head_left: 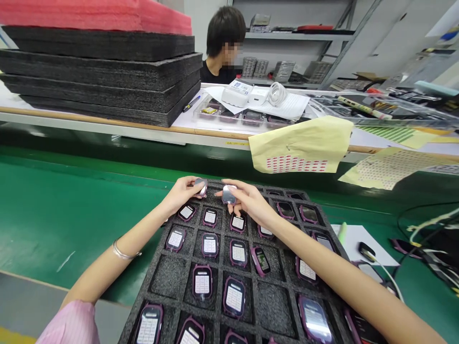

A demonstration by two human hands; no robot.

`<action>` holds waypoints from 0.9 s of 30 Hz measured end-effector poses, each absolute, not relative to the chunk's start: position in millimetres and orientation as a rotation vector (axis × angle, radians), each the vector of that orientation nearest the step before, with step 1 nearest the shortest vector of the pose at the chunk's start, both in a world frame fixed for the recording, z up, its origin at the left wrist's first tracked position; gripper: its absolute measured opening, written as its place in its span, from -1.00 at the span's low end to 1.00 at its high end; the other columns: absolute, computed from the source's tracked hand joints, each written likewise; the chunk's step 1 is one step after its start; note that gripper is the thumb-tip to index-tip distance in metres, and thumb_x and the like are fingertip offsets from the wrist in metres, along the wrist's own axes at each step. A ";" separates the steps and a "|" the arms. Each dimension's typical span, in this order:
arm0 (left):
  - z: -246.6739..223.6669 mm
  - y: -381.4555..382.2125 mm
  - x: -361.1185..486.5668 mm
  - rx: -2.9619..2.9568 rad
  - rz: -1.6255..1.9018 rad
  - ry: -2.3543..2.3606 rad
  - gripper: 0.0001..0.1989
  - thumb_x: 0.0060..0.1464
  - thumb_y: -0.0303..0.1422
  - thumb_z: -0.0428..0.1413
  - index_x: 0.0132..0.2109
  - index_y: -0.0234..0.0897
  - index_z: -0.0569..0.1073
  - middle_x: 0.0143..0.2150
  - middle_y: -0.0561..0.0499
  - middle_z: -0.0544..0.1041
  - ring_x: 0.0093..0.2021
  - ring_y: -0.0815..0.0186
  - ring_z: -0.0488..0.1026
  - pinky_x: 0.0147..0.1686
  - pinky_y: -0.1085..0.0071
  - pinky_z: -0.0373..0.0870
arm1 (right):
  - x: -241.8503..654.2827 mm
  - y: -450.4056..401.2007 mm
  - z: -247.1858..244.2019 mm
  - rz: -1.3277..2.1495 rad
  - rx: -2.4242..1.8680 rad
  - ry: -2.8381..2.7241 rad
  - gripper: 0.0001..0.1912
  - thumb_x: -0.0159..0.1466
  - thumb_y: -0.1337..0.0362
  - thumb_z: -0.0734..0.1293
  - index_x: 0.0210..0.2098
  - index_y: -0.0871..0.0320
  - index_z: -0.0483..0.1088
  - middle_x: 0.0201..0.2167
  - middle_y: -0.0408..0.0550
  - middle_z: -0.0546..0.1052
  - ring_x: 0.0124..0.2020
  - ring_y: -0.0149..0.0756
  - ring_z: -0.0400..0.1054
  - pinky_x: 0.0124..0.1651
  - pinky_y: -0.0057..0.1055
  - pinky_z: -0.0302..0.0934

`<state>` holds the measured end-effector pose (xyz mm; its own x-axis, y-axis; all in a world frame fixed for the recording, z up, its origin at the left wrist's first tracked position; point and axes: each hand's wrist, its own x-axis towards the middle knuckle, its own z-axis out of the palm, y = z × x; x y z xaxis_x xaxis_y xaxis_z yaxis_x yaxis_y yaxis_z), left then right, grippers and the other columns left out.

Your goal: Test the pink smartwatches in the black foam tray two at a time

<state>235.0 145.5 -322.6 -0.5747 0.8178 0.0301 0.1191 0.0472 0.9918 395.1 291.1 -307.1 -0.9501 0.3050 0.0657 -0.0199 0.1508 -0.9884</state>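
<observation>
A black foam tray (167,275) with square pockets holds several purple-framed smartwatches, many with lit white screens. At its far left corner my left hand (184,192) grips a smartwatch (201,187) between thumb and fingers. My right hand (247,198), just to the right, pinches another smartwatch (229,194) above the far pockets, its face bright with glare. Below that hand a smartwatch (237,222) with a lit screen lies in its pocket. One smartwatch (261,261) sits tilted across a divider. Some pockets show bare foam.
Black foam trays (107,71) are stacked on the raised shelf at left, red foam (96,16) on top. Yellow sheets (301,145) hang over the shelf edge. A white box (237,93) and coiled cable (277,94) lie behind. A person (224,45) is beyond; cables (430,243) lie at right.
</observation>
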 end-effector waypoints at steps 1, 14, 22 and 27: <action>-318.1 144.1 237.9 0.892 1.616 1.646 -0.69 0.09 -0.18 0.12 -0.19 -0.38 0.41 -0.28 -0.10 0.48 -0.32 0.28 0.46 -0.22 0.31 0.40 | 397.3 293.1 -305.4 2.000 -0.271 -2.119 -0.58 0.34 0.14 0.25 0.12 0.20 0.22 -0.17 0.15 0.55 -0.55 -0.41 0.40 -0.65 -0.54 0.24; -295.7 135.5 278.2 0.704 1.728 1.368 -0.72 -0.02 -0.42 0.20 -0.12 -0.35 0.39 -0.58 0.18 0.30 -0.61 0.51 0.20 -0.59 0.56 0.11 | 409.9 295.5 -291.3 2.548 -0.064 -1.732 -0.49 0.21 0.29 0.41 0.14 0.14 0.32 -0.15 0.08 0.55 -0.53 -0.45 0.32 -0.48 -0.48 0.20; -301.9 131.5 282.6 1.140 1.595 1.878 -0.71 0.05 -0.38 0.11 -0.05 -0.28 0.35 -0.31 0.05 0.43 -0.41 0.38 0.38 -0.34 0.42 0.31 | 411.1 297.6 -291.0 2.619 -0.011 -1.678 -0.54 0.20 0.29 0.40 0.09 0.18 0.36 -0.18 0.10 0.57 -0.58 -0.45 0.31 -0.51 -0.48 0.19; -306.1 132.2 284.9 1.283 1.612 1.930 -0.66 0.03 -0.41 0.12 -0.01 -0.25 0.33 -0.09 -0.03 0.44 -0.10 0.25 0.39 -0.07 0.34 0.30 | 410.9 298.1 -294.6 2.609 -0.001 -1.667 -0.57 0.22 0.32 0.40 0.09 0.17 0.39 -0.14 0.14 0.56 -0.57 -0.44 0.36 -0.52 -0.50 0.24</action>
<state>284.9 132.2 -306.1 -0.5468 0.7847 0.2918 0.4268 -0.0386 0.9035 410.9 298.1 -294.6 -0.9990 0.0386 0.0236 -0.0377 -0.4197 -0.9069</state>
